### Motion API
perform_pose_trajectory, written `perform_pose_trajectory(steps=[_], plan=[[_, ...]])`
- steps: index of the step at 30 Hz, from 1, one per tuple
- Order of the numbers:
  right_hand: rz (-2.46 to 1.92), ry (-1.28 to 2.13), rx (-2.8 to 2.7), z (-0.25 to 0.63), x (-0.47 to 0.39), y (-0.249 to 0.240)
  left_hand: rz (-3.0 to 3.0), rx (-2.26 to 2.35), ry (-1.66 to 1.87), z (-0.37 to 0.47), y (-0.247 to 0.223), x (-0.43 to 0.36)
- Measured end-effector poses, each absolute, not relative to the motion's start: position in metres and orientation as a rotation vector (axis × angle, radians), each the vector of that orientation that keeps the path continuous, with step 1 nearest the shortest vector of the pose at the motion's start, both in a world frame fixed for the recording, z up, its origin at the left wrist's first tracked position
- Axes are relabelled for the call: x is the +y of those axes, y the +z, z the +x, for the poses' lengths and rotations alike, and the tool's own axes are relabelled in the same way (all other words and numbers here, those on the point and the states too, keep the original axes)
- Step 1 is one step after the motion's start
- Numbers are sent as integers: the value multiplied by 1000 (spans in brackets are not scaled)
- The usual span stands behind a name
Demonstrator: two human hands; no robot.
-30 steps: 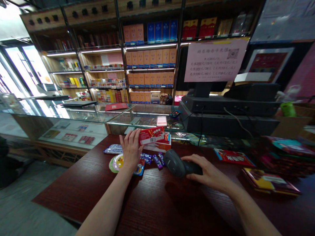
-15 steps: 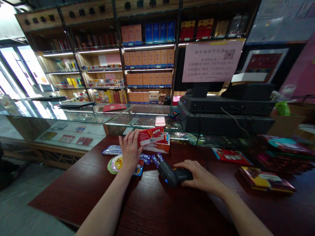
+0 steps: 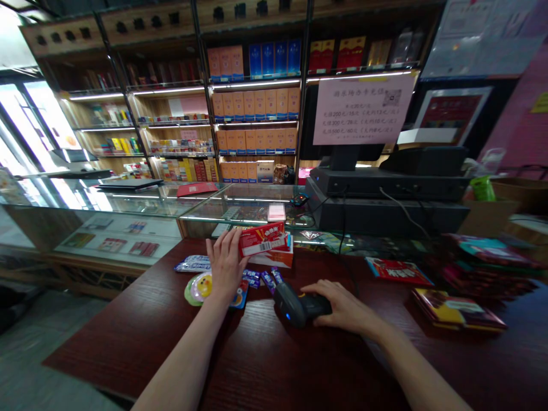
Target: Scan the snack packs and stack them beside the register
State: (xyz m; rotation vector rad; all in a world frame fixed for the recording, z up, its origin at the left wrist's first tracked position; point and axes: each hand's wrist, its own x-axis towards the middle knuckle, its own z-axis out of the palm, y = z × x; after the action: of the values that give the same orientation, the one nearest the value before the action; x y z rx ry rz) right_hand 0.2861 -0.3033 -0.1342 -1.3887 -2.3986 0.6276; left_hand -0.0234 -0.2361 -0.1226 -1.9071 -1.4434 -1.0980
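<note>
My left hand (image 3: pixel 226 262) is closed on the end of a flat red snack box (image 3: pixel 262 240), tilted so that its barcode faces me. Beneath that box, a white and orange box (image 3: pixel 280 260) rests on the dark wooden counter. In my right hand (image 3: pixel 338 305) is a black barcode scanner (image 3: pixel 293 305), its fingers wrapped round the handle and a small blue light showing. Purple wrapped candy sticks (image 3: pixel 268 281) lie just beyond the scanner's head. Next to my left wrist are a toy-like pack with a yellow duck face (image 3: pixel 204 285) and a blue-and-white packet (image 3: pixel 192 264).
On the right of the wooden counter (image 3: pixel 141 342) lie a red packet (image 3: pixel 398 270), a yellow-and-brown pack (image 3: pixel 458 311) and a stack of packets (image 3: pixel 492 268). Behind stand a glass display case (image 3: pixel 248 197) and a monitor with a paper sign (image 3: pixel 363 111). A cable hangs beside the black till (image 3: pixel 385 208).
The view has shifted slightly. Both hands keep their hold, the left on the red snack box and the right on the barcode scanner, with hardly any movement between them.
</note>
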Motion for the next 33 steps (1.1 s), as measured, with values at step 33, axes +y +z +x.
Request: perform_pose_trajectory(steps=[33], plan=[[-1112, 849, -1538, 270, -292, -127, -2061, -1082, -1107, 13, -126, -246]])
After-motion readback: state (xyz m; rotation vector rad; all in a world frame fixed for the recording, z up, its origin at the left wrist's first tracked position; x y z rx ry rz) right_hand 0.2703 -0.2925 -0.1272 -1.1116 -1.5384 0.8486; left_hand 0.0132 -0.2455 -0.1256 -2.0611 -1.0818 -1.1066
